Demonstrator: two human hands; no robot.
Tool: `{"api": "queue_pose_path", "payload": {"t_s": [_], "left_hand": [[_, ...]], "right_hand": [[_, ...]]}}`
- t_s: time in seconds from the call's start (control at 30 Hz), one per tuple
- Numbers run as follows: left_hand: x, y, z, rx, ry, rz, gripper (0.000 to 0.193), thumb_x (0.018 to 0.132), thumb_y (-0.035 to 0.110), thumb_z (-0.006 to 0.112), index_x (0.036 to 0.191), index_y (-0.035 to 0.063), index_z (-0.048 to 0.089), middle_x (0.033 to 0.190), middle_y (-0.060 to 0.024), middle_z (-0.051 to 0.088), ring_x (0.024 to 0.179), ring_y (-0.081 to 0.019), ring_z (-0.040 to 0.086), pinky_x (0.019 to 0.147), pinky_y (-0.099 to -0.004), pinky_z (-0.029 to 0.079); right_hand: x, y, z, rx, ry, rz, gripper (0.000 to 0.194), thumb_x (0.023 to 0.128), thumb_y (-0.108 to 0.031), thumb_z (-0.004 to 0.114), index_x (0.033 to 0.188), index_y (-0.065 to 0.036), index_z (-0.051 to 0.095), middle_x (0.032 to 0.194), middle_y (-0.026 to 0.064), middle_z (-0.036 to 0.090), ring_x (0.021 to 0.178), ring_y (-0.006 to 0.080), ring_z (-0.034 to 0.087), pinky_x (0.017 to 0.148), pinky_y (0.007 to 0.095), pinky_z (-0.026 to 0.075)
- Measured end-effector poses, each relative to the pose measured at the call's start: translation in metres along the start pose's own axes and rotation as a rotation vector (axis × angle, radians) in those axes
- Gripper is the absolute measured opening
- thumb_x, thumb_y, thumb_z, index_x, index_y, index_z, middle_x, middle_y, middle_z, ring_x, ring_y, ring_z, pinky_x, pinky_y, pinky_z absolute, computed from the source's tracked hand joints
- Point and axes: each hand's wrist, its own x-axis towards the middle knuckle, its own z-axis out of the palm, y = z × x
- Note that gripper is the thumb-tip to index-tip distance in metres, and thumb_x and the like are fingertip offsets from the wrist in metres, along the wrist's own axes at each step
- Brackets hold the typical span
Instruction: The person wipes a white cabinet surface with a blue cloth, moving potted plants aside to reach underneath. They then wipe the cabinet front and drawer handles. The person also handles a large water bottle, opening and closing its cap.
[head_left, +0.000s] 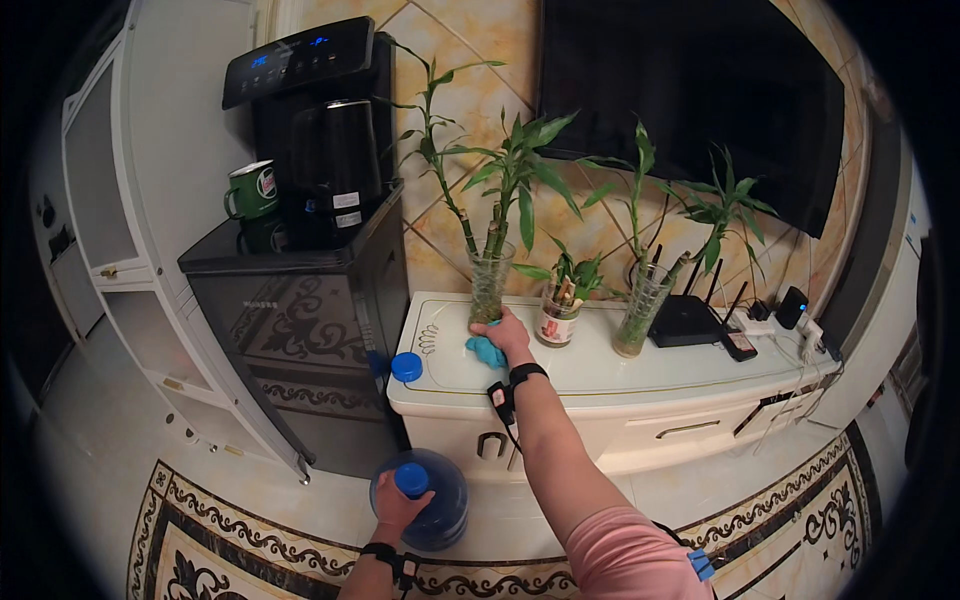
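Note:
My left hand grips the neck of a large blue water jug standing on the floor, just around its blue cap. Over on the white cabinet, my right hand has a crumpled turquoise cloth under it, at the foot of a tall glass vase with lucky bamboo. Whether the fingers also touch the vase is hard to tell. A second blue cap lies at the cabinet's left front corner. To the right of my right hand stands a labelled jar of cut bamboo stems.
Another bamboo vase and a black router with antennas stand farther right on the cabinet, near plugs and cables. A television hangs above. At left are a black water dispenser and a green mug.

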Motion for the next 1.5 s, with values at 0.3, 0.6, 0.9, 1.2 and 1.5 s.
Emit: {"api": "queue_pose_path", "payload": {"t_s": [0.3, 0.6, 0.9, 1.2, 1.5], "left_hand": [[0.001, 0.006, -0.004, -0.043, -0.002, -0.009, 0.073, 0.053, 0.038, 0.088, 0.107, 0.0020, 0.056, 0.104, -0.0170, 0.057, 0.097, -0.0356, 0.057, 0.084, -0.0431, 0.048], [0.000, 0.006, -0.005, -0.059, -0.016, -0.037, 0.072, 0.055, 0.038, 0.087, 0.110, 0.0039, 0.057, 0.106, -0.0158, 0.058, 0.100, -0.0343, 0.056, 0.085, -0.0437, 0.048], [0.000, 0.007, -0.006, -0.054, -0.024, -0.022, 0.072, 0.056, 0.038, 0.087, 0.110, 0.0031, 0.057, 0.106, -0.0161, 0.059, 0.101, -0.0349, 0.056, 0.085, -0.0442, 0.048], [0.000, 0.006, -0.005, -0.018, -0.032, -0.029, 0.071, 0.057, 0.039, 0.087, 0.109, 0.0029, 0.057, 0.107, -0.0161, 0.058, 0.102, -0.0349, 0.055, 0.086, -0.0438, 0.048], [0.000, 0.011, -0.009, -0.033, -0.040, -0.046, 0.071, 0.057, 0.038, 0.087, 0.111, 0.0030, 0.057, 0.108, -0.0161, 0.058, 0.103, -0.0351, 0.055, 0.087, -0.0438, 0.048]], "right_hand": [[-0.022, -0.023, 0.000, -0.110, 0.082, 0.110, 0.079, 0.067, -0.051, 0.076, 0.128, -0.009, 0.049, 0.109, 0.0131, 0.067, 0.103, 0.0277, 0.064, 0.084, 0.0392, 0.051], [-0.009, -0.007, 0.003, -0.078, 0.041, 0.002, 0.083, 0.068, -0.050, 0.077, 0.130, -0.006, 0.043, 0.110, 0.0160, 0.066, 0.104, 0.0318, 0.062, 0.086, 0.0401, 0.050], [-0.007, 0.003, 0.007, -0.035, 0.143, -0.066, 0.089, 0.064, -0.046, 0.082, 0.132, -0.008, 0.039, 0.119, 0.0180, 0.060, 0.107, 0.0319, 0.060, 0.093, 0.0392, 0.047], [-0.005, -0.005, 0.005, -0.026, 0.048, -0.035, 0.081, 0.068, -0.043, 0.080, 0.132, -0.012, 0.042, 0.121, 0.0108, 0.061, 0.108, 0.0286, 0.061, 0.088, 0.0390, 0.048], [0.000, -0.004, 0.004, -0.112, -0.044, -0.062, 0.078, 0.075, -0.046, 0.073, 0.140, -0.020, 0.038, 0.121, 0.0091, 0.062, 0.109, 0.0288, 0.061, 0.088, 0.0401, 0.049]]}}
